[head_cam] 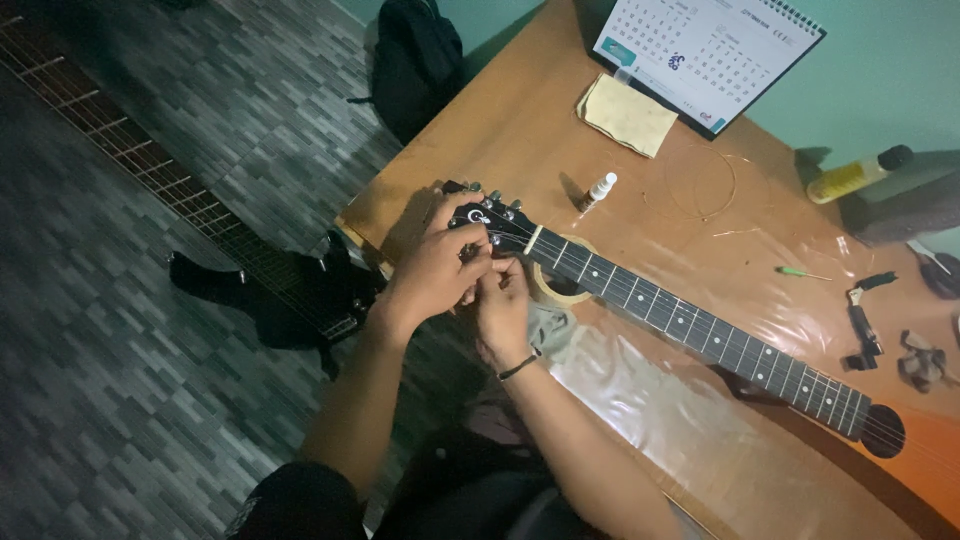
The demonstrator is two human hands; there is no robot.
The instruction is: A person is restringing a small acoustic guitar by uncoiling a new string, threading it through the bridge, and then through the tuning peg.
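A guitar (700,330) was laid across the table (520,120). Its head (495,222) (black, with silver pegs) was gripped by the curled left hand (435,272). A string by the head was pinched by the right hand (503,305).

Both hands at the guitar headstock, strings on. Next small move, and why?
Probably a slight turn of a tuning peg. The left hand covers the headstock and the right hand pinches just under it at the string ends, with the neck lying across the table. Which peg is gripped is hidden.
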